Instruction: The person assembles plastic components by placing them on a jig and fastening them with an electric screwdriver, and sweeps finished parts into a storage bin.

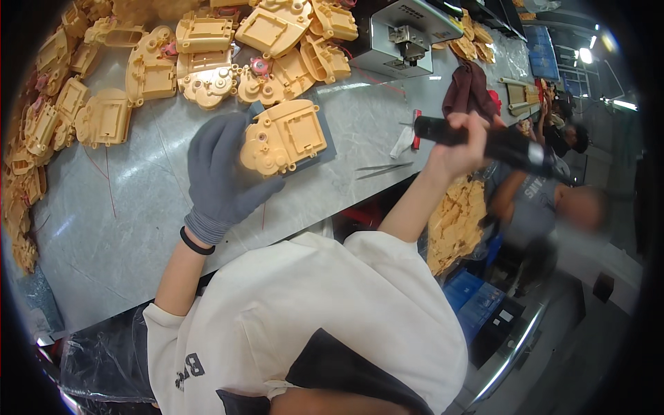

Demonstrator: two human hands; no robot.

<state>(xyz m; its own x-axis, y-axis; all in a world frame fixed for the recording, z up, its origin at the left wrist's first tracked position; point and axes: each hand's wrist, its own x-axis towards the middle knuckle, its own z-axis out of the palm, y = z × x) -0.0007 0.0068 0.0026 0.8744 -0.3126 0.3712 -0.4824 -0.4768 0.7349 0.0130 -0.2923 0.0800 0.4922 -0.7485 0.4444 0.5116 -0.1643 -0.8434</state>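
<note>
A yellow plastic housing [287, 138] with a square recess and round bosses lies on a dark grey block [328, 142] on the table. My left hand [225, 162], in a grey glove, cups the housing's left end, with fingers on the far side and thumb along the near edge. To the right, my bare right hand [465, 146] is wrapped round a black, cylindrical electric screwdriver [515, 147]. It is held above the table edge, roughly level and well apart from the housing. Motion blurs this tool and hand.
Several similar yellow housings [152, 68] crowd the table's far and left sides. A grey machine [387, 41] stands at the back. Tweezers [384, 169], a red-handled tool [416, 129] and a maroon cloth [470, 90] lie to the right. Another person [529, 200] sits beyond.
</note>
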